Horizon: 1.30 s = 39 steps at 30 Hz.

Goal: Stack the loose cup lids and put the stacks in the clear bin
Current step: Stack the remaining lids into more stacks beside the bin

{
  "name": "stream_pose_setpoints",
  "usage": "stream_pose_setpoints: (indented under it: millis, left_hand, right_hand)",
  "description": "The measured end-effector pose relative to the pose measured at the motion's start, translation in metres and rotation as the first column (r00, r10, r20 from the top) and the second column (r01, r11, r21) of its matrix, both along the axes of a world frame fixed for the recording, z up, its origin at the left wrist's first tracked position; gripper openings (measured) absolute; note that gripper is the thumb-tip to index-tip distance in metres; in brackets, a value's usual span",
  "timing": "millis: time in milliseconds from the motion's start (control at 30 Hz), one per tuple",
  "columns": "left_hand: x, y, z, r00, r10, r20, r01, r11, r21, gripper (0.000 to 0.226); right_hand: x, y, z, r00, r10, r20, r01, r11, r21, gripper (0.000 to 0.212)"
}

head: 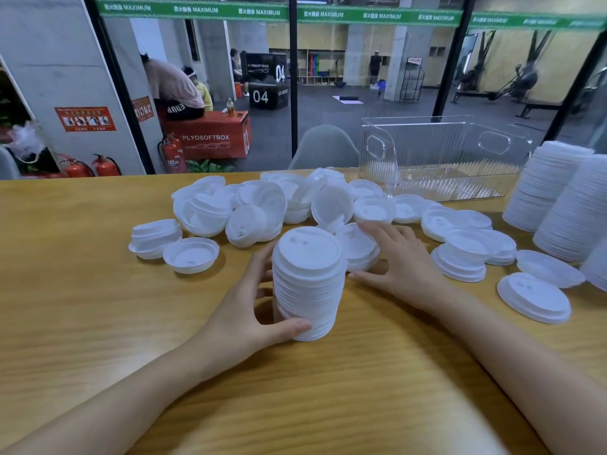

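Desk: head view shows a wooden desk (98, 307) before a glass gym wall, with loose lids (256, 205) heaped across its far half.
Stack: a nested column (308, 284) stands upright near the front, likely kept close for adding lids.
Left hand: the left hand (243, 316) has thumb and fingers (289, 326) curled round the column's lower side, steadying it.
Right hand: the right hand (397, 261) is spread flat and relaxed just beside the column over the lids, gripping nothing.
Clear bin: the clear bin (377, 149) sits far right with no stacks inside; finished stacks (558, 198) wait beside it.
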State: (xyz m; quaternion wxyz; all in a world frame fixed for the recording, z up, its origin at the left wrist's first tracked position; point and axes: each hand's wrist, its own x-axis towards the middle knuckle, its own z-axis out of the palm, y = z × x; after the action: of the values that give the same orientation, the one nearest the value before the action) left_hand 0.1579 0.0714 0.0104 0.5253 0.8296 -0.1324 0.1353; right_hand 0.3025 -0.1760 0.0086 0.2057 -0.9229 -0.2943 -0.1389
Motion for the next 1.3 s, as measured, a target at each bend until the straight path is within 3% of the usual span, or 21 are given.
stream_pose_setpoints:
  millis: [167, 267, 433, 533, 667, 833, 1033, 1300]
  left_hand:
    - [-0.004, 0.0, 0.003, 0.984, 0.049, 0.173, -0.054, 0.998, 0.021, 0.093]
    - [-0.008, 0.002, 0.01, 0.934, 0.088, 0.345, -0.114, 0.992, 0.056, 0.078]
    - [-0.009, 0.005, 0.023, 0.827, 0.041, 0.56, -0.182, 0.963, 0.199, 0.045]
    - [-0.006, 0.008, 0.021, 0.812, 0.041, 0.583, -0.219, 0.946, 0.239, 0.03]
    - [-0.005, 0.008, 0.018, 0.818, 0.039, 0.574, -0.224, 0.94, 0.255, 0.027]
    - [-0.005, 0.007, 0.018, 0.811, 0.039, 0.584, -0.217, 0.946, 0.239, 0.032]
    - [-0.004, 0.008, 0.018, 0.783, 0.085, 0.617, -0.248, 0.951, 0.183, 0.042]
    - [-0.006, 0.005, 0.017, 0.796, 0.016, 0.605, -0.218, 0.94, 0.262, 0.038]
  right_hand:
    - [0.0, -0.001, 0.001, 0.999, 0.001, 0.047, -0.003, 0.999, 0.04, 0.07]
    - [-0.001, -0.001, 0.002, 0.997, -0.013, 0.08, 0.009, 0.998, 0.058, 0.052]
    - [-0.002, -0.002, 0.003, 0.993, -0.077, 0.084, 0.065, 0.987, 0.146, 0.041]
    - [-0.005, -0.001, 0.01, 0.997, -0.076, 0.01, 0.07, 0.954, 0.291, 0.038]
    - [-0.011, 0.002, 0.024, 0.97, 0.055, -0.238, 0.085, 0.838, 0.539, 0.028]
    - [-0.031, 0.01, 0.041, 0.938, 0.239, -0.251, 0.014, 0.699, 0.715, 0.028]
    - [-0.066, 0.033, 0.052, 0.868, 0.47, -0.16, -0.245, 0.686, 0.685, 0.033]
    - [-0.075, 0.036, 0.051, 0.88, 0.465, -0.095, -0.312, 0.717, 0.623, 0.035]
